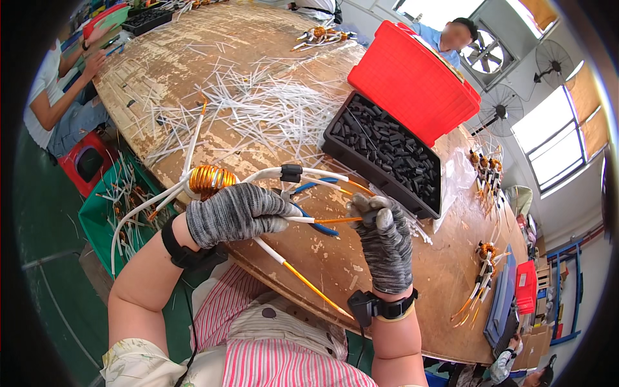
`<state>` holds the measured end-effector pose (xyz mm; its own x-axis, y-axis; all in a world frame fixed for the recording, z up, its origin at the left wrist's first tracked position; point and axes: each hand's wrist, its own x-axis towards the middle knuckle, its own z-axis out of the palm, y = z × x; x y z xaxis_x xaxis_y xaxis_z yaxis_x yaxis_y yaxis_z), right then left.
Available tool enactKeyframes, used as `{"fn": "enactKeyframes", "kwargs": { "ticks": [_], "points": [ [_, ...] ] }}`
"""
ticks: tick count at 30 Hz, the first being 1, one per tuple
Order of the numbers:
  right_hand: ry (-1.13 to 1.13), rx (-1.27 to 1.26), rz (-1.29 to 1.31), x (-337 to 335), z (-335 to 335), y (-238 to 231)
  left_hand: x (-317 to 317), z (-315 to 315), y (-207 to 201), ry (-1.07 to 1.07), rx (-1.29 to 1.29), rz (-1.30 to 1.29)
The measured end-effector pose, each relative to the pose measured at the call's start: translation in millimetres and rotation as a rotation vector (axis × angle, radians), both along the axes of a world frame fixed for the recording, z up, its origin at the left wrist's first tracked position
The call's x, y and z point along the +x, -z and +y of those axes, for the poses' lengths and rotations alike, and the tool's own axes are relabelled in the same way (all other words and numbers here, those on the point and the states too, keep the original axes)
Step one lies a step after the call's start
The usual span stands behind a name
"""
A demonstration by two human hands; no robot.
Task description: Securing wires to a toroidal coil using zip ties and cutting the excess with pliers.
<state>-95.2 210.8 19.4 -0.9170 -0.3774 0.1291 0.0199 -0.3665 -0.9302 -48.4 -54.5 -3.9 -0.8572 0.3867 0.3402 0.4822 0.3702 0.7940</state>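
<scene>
Table: the worn wooden table (271,58) fills the view, strewn with white tube offcuts (271,109).
Red lid: a red lid (412,80) stands open behind a black tray (387,145) of small black sleeves, just beyond your hands.
Left hand: your gloved left hand (235,213) is clenched around the wires at a copper coil (209,178), which sits at the near table edge.
Right hand: your gloved right hand (383,235) pinches an orange wire end (335,220); it seems to hold a small black sleeve too, though that is hard to see.
Pliers: blue-handled pliers (319,226) lie on the table between your hands.
</scene>
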Motion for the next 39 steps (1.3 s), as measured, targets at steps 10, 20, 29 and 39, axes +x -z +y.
{"fn": "enactKeyframes", "kwargs": {
  "ticks": [10,20,29,39],
  "points": [
    [-0.163,0.267,-0.021,18.9,-26.4,8.6,8.5,2.1,-12.7,-0.04,-0.066,-0.063],
    [-0.121,0.215,0.22,19.6,-28.9,22.0,10.1,-14.6,-11.6,-0.189,-0.635,0.307],
    [-0.151,0.304,0.372,12.7,-41.3,13.0,10.4,-17.5,-8.9,-0.163,-0.538,0.262],
    [-0.188,0.27,0.171,15.2,-56.6,18.1,12.4,-17.9,-4.6,-0.131,-0.498,0.35]
  ]
}}
